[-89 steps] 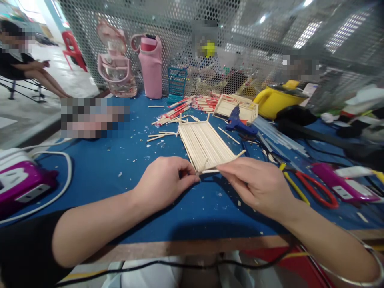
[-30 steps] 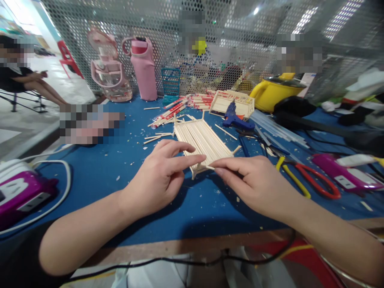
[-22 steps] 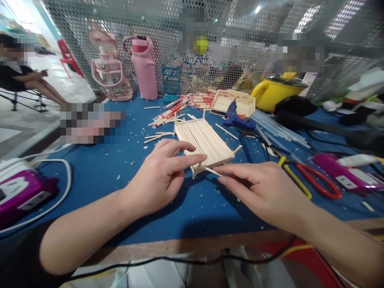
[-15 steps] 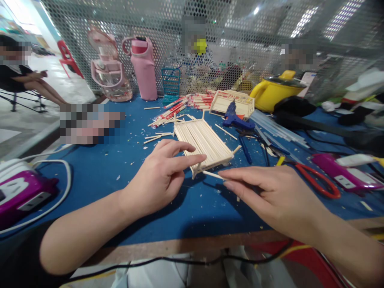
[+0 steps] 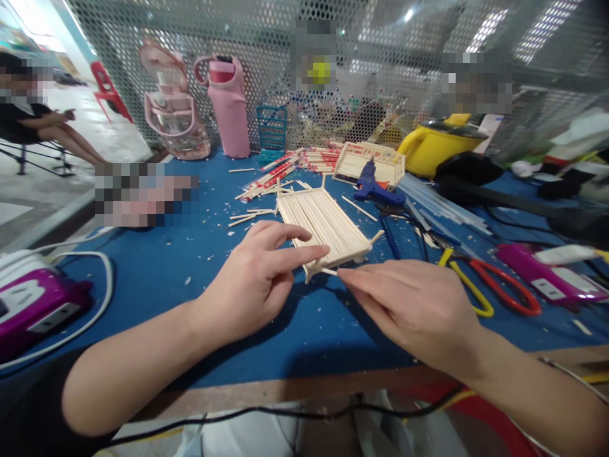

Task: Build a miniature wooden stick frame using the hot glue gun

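A small platform (image 5: 323, 222) of pale wooden sticks laid side by side, with short posts at its corners, rests on the blue tabletop. My left hand (image 5: 259, 273) holds its near left corner, the index finger reaching across beside a post and the thumb lower down. In a pinch of thumb and fingers, my right hand (image 5: 413, 308) grips a thin wooden stick (image 5: 328, 271). That stick's far end points at the same near corner; whether it touches there I cannot tell. Most of the stick is hidden by the fingers.
Behind the platform lie a blue glue gun (image 5: 378, 187), a stick-built box (image 5: 368, 164) and red-wrapped stick bundles (image 5: 273, 178). Red-handled (image 5: 507, 289) and yellow-handled (image 5: 469, 289) tools lie right of my right hand. Purple power strips (image 5: 547, 279) flank the work. Bottles (image 5: 228, 108) stand behind.
My right hand has moved slightly left and turned palm-down, its fingertips closer to the platform's corner. More of the yellow handle shows. My left hand and the platform have hardly moved.
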Available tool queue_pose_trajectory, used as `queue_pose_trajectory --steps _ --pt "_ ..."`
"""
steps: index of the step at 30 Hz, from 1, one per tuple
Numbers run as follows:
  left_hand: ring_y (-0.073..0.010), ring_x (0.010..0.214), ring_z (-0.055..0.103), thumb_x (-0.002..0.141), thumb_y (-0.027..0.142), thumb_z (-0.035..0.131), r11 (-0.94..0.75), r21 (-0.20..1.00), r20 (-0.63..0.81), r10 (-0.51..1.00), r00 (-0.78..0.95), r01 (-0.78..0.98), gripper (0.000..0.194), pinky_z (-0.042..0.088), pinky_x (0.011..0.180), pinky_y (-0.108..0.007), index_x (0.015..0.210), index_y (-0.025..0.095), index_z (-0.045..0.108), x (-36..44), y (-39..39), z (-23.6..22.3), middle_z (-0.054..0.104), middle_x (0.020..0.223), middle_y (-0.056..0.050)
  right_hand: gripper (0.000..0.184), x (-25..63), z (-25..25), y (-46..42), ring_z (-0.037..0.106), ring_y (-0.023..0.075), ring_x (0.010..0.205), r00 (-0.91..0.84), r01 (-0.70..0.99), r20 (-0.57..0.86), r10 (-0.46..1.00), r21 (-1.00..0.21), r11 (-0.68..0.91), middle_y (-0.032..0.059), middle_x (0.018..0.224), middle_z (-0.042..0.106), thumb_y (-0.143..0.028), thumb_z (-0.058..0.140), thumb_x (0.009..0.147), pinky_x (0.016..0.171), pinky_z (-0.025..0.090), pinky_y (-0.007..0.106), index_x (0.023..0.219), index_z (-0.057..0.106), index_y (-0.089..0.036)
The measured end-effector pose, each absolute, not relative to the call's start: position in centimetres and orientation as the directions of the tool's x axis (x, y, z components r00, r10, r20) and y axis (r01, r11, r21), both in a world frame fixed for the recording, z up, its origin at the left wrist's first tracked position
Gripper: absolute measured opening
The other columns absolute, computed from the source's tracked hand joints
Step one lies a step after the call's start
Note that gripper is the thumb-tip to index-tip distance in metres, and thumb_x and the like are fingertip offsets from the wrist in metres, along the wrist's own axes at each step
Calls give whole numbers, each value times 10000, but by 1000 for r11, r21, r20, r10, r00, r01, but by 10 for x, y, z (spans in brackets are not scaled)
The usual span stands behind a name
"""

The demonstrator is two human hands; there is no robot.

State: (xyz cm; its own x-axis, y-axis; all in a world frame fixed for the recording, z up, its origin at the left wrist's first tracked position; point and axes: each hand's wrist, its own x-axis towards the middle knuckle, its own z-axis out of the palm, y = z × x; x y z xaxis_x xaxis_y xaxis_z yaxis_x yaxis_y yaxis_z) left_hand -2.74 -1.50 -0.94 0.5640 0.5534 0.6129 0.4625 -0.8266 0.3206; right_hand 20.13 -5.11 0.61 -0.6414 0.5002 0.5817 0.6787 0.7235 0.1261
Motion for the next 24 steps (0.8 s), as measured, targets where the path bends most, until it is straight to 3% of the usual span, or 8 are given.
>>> queue_pose_trajectory --steps 12,24 --pt "-194 1038 547 801 -7 441 -824 313 605 556 569 472 462 446 918 -390 1161 207 636 -28 -15 -8 599 1170 -86 129 202 8 -57 710 137 711 -456 795 615 643 -44 605 9 842 761 -167 601 840 660 526 235 927 694 -190" --pt "-198 1043 544 796 -3 447 -812 321 598 573 560 488 462 444 926 -395 1154 219 637 -27 -16 -8 591 1178 -76 148 203 5 -77 689 127 665 -535 742 532 657 -76 666 -19 812 749 -148 596 833 618 500 257 956 656 -204"
